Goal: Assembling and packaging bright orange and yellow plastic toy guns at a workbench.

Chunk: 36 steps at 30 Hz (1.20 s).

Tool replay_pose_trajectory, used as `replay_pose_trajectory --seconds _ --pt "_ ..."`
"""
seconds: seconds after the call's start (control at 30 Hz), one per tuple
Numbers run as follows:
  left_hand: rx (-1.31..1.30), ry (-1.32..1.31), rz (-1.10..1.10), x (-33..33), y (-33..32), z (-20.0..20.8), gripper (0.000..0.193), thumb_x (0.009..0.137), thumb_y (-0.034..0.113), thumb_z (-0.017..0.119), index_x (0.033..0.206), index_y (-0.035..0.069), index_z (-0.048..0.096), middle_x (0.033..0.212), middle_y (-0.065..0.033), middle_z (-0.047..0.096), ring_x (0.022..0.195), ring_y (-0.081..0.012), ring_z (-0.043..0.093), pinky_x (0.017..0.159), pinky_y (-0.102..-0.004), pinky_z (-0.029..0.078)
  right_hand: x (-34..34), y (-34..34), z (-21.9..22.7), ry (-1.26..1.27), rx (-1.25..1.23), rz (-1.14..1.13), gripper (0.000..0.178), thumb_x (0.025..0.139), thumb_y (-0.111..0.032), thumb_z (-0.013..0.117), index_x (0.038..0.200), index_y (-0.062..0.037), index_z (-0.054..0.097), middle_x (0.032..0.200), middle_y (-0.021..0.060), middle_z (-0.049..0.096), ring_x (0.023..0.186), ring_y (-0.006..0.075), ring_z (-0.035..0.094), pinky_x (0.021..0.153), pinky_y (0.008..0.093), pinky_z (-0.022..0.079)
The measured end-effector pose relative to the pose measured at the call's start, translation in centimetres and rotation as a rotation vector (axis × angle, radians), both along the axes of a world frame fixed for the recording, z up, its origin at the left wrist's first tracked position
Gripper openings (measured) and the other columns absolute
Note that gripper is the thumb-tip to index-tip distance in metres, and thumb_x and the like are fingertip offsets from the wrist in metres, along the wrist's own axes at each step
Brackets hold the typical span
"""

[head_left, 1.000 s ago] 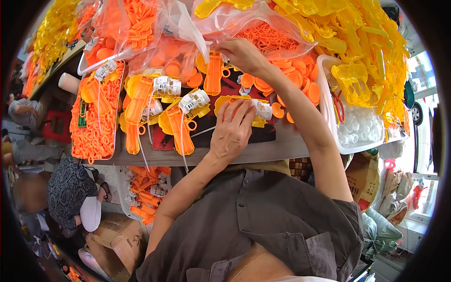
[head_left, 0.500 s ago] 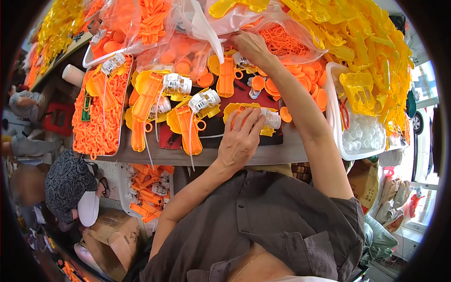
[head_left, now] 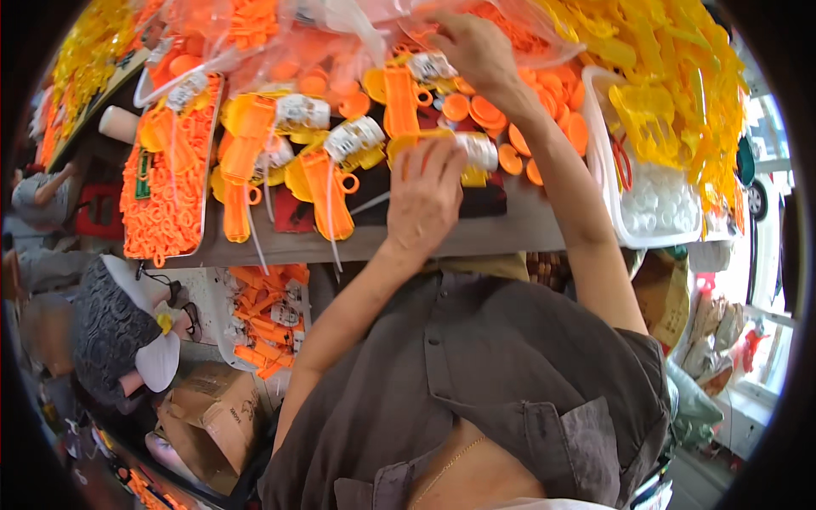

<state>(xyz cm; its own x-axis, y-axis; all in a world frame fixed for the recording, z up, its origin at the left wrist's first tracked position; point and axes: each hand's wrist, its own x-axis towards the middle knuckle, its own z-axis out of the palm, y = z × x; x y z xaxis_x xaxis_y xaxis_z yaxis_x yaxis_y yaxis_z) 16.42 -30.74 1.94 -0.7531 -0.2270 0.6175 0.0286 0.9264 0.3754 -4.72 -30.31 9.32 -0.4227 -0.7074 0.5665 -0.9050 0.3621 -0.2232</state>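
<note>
My left hand [head_left: 424,191] curls its fingers over a yellow plastic toy body [head_left: 408,143] with a white barrel-shaped part [head_left: 477,152] at its right end. It lies on the dark red mat on the table. Farther off, my right hand [head_left: 478,53] is at the edge of a clear plastic bag of orange parts [head_left: 518,32]. Its fingers are bent together and blurred, and whatever they hold cannot be made out. Left of my left hand lie several yellow toy bodies with orange handles [head_left: 327,194], white barrels and pale straps. Another toy body [head_left: 399,102] lies just beyond it.
A tray [head_left: 209,183] of small orange pieces stands at the left. Orange discs [head_left: 484,111] are heaped near my right forearm. At the right, a white bin [head_left: 602,161] holds small white caps beside piled yellow parts [head_left: 671,93]. A person [head_left: 115,331] sits at the lower left.
The whole view has shifted, so the table sits higher in it. My right hand has drawn a little to the right along the bag. My left hand stays on the same toy body.
</note>
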Motion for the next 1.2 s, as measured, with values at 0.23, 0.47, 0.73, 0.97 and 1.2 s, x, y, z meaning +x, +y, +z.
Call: replay_pose_trajectory --seconds 0.23,0.47,0.73,0.97,1.2 --pt "0.131 0.107 0.055 -0.1 -1.6 0.7 0.035 0.079 0.008 0.071 0.114 0.008 0.064 0.127 -0.01 0.055 0.122 -0.0329 0.048 0.105 -0.0453 0.036 12.7 14.7 -1.9 -0.929 -0.205 -0.22 0.01 0.089 -0.01 0.068 0.096 -0.0023 0.066 0.086 0.0038 0.07 0.074 0.0047 0.058 0.067 0.023 0.046" --pt "0.07 -0.08 0.114 0.5 -1.9 0.7 0.028 0.075 0.014 0.079 0.098 0.009 0.062 0.125 -0.0082 0.057 0.116 -0.0303 0.053 0.1 -0.0428 0.04 15.3 15.1 -6.9 -0.343 -0.114 -0.27 0.016 0.078 -0.005 0.073 0.093 -0.006 0.068 0.093 0.0057 0.063 0.094 0.0271 0.056 0.084 0.0378 0.042" --pt "0.131 -0.083 0.048 0.4 -3.1 1.5 0.017 0.079 0.011 0.076 0.088 0.006 0.063 0.124 -0.0116 0.059 0.114 -0.0326 0.054 0.099 -0.0448 0.042 14.8 16.9 -6.4 -0.155 0.106 0.026 0.039 0.08 -0.015 0.074 0.118 -0.0083 0.067 0.113 0.0015 0.063 0.105 0.024 0.055 0.095 0.0423 0.038" --pt "-0.027 -0.045 0.062 0.0 -2.9 -0.4 0.017 0.088 0.009 0.068 0.097 0.004 0.055 0.128 -0.0134 0.057 0.121 -0.0333 0.051 0.104 -0.0452 0.039 14.6 16.7 -7.7 -0.155 0.033 0.088 0.037 0.079 -0.011 0.074 0.116 -0.0083 0.068 0.109 0.0016 0.065 0.102 0.0226 0.057 0.093 0.0395 0.038" --pt "0.059 -0.083 0.074 0.1 -2.5 -0.4 0.012 0.094 0.01 0.061 0.1 0.003 0.053 0.134 -0.015 0.055 0.127 -0.0332 0.047 0.105 -0.0433 0.037 15.4 12.4 -6.8 -0.159 -0.244 -0.029 0.031 0.077 -0.012 0.077 0.107 -0.0124 0.07 0.101 -0.0005 0.067 0.093 0.02 0.058 0.087 0.0359 0.038"
